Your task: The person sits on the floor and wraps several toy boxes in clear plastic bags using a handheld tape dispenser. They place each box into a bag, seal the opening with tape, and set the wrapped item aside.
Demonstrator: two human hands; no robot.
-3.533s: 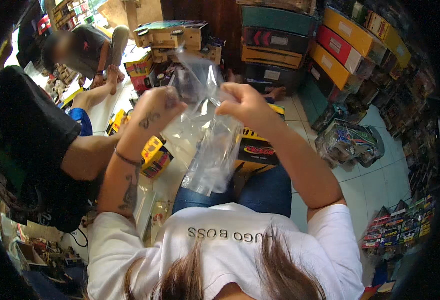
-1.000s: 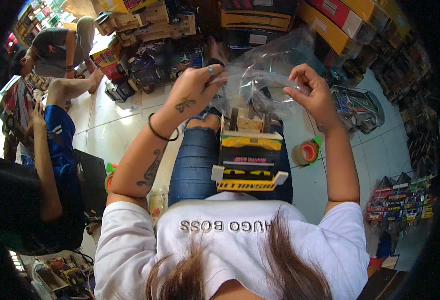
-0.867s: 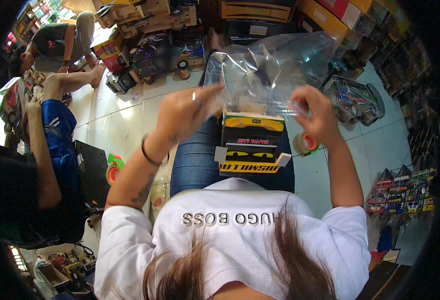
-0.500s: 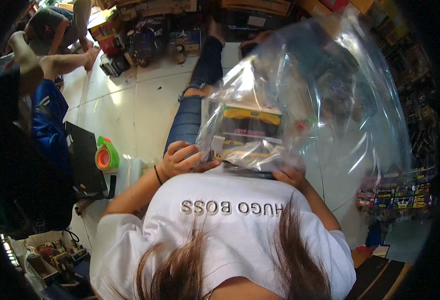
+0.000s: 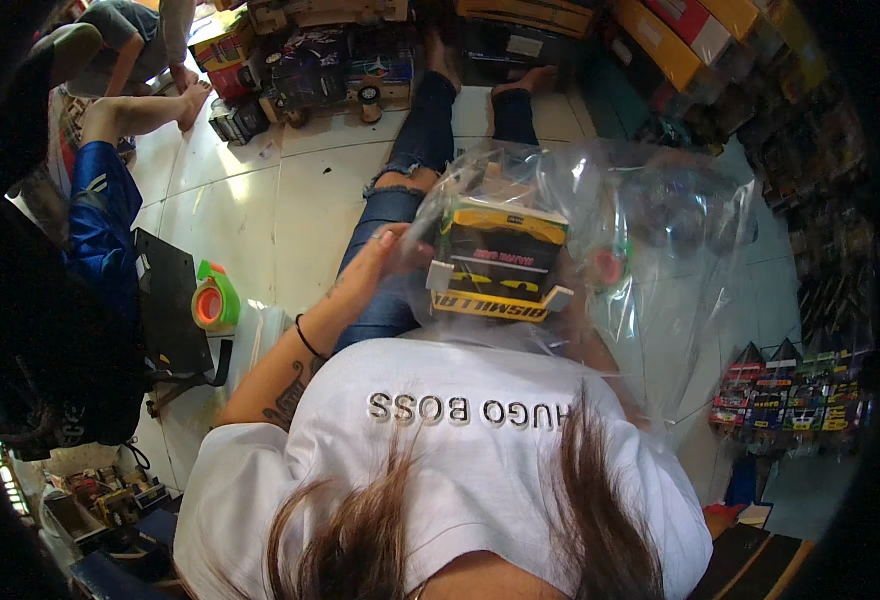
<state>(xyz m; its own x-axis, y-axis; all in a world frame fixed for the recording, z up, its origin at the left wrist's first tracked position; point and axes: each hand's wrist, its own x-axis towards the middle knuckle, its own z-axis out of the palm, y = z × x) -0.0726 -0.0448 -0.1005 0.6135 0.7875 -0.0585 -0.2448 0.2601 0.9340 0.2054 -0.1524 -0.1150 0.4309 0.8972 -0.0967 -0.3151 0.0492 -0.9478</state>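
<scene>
A toy truck in black and yellow, with small pale flaps at its corners, sits inside a large clear plastic bag above my lap. My left hand grips the bag at the truck's left side; its fingertips partly run behind the plastic. My right hand is beside the truck's right side, smeared by motion and seen through the film, so its fingers cannot be made out. Loose film spreads out to the right of the truck.
A green and orange tape dispenser stands on the tiles at left, beside a black panel. Another round tape roll shows through the bag. Toy trucks line the far side; packaged ones are at right. Another person's leg is far left.
The bag's loose part has dropped from high at the right and lies lower. My left hand has moved forward along the truck's side. The truck now shows more plainly through the film.
</scene>
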